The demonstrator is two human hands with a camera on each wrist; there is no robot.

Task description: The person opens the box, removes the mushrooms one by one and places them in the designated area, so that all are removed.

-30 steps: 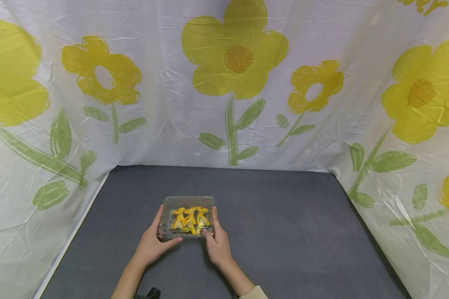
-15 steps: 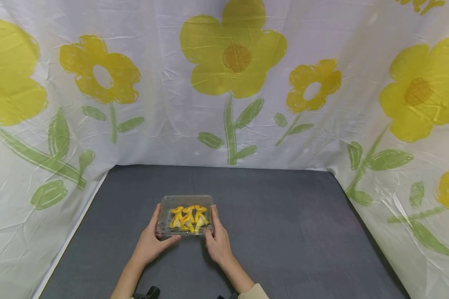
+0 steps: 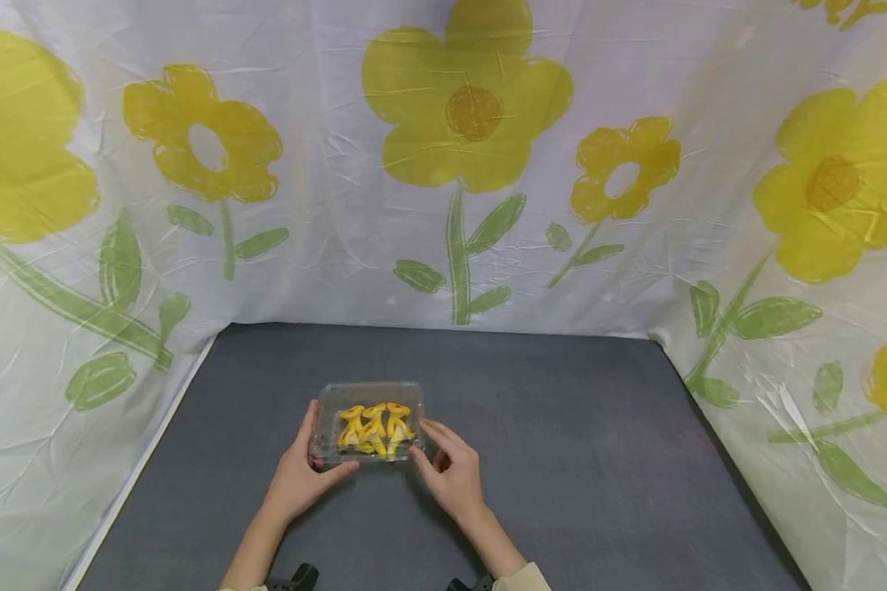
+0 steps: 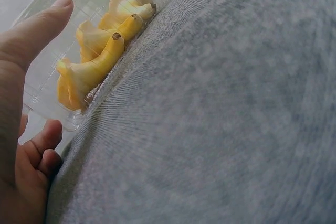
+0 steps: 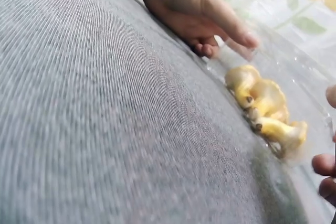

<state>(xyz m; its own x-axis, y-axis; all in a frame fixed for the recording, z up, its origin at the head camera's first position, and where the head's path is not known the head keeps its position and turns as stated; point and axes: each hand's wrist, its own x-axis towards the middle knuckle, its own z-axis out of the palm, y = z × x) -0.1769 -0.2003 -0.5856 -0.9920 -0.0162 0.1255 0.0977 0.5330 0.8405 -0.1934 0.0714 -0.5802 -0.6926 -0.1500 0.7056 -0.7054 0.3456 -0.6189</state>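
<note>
A clear plastic container [image 3: 369, 395] lies on the dark table, with several yellow trumpet-shaped mushrooms [image 4: 92, 72] inside. My left hand [image 3: 296, 480] holds its left end, the thumb along the front and the fingers at the side, partly hidden. At the right end is my right hand [image 3: 454, 476], its fingers bent loosely and spread from the thumb. The thumb and index fingertips are by the container's right edge; whether they touch it I cannot tell. In the right wrist view, the right fingertips [image 5: 324, 165] show beside the container.
The dark grey table covering [image 3: 562, 443] stretches to the right of and behind the container. White curtains printed with yellow flowers [image 3: 467, 107] hang along the back and both sides. Dark straps [image 3: 296, 577] show at my wrists.
My right hand has shifted right and loosened from the container's side, its fingers now more bent. The left hand keeps its place, and the container stays nearly where it was.
</note>
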